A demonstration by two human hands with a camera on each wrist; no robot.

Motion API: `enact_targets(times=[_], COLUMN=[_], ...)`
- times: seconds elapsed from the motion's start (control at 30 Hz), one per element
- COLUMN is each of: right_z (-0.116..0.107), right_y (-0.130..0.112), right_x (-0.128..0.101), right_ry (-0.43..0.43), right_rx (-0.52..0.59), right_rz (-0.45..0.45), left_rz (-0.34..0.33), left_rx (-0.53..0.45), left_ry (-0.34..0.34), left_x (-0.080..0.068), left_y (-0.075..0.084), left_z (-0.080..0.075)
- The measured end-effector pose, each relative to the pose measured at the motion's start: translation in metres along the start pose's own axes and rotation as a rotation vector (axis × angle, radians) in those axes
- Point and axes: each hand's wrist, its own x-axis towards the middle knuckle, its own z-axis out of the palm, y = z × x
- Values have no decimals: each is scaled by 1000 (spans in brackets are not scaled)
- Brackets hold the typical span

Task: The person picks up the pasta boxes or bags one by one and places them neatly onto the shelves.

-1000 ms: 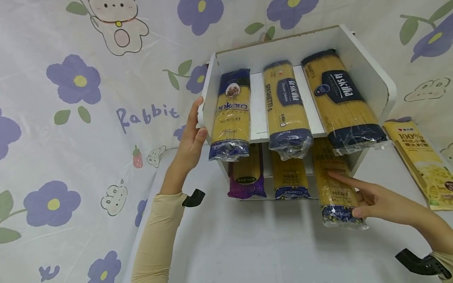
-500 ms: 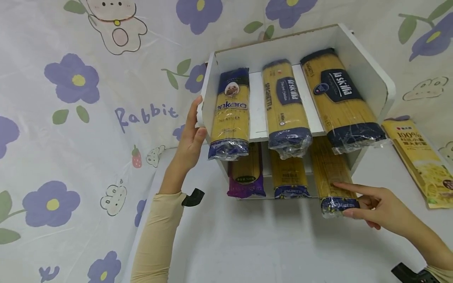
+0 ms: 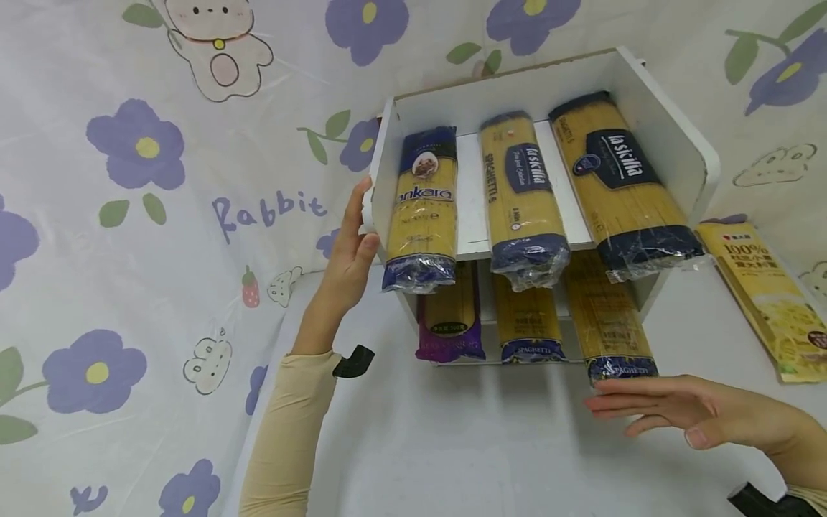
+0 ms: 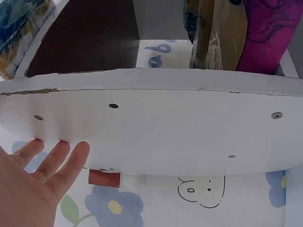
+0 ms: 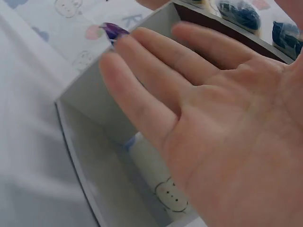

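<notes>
A white two-tier shelf [image 3: 672,136] stands on the table, its side panel [image 4: 156,127] filling the left wrist view. My left hand [image 3: 352,240] lies flat against that left panel, fingers [image 4: 59,158] straight on it. Three spaghetti packs rest on the upper tier: an ankara pack [image 3: 420,208] and two la sicilia packs [image 3: 523,194]. Below lie a purple-ended pack [image 3: 450,327], a middle pack [image 3: 528,323] and a right pack [image 3: 610,323]. My right hand [image 3: 665,413] is flat and empty, fingers straight, just in front of that right pack's blue end; its palm [image 5: 199,123] fills the right wrist view.
A yellow pasta packet [image 3: 769,294] lies on the table to the right of the shelf. A flower-and-rabbit printed cloth [image 3: 161,201] covers the wall behind and to the left. White tabletop [image 3: 484,445] stretches in front of the shelf.
The lower right pack has slid deeper into the shelf under my right hand. That hand has let go, dropped lower and flattened before the pack's end. The left hand has stayed put.
</notes>
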Motion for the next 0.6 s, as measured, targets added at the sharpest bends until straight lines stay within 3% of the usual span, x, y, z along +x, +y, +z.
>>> enact_targets(times=[0.33, 0.6], right_z=[-8, -16], right_y=[5, 1], right_x=[8, 10], right_ry=[16, 177], right_rx=[-115, -191], right_rz=[-76, -23], left_rz=[-28, -39], left_rx=[25, 34], left_ry=[-2, -2], left_x=[0, -2], left_y=[0, 1], left_z=[-1, -1])
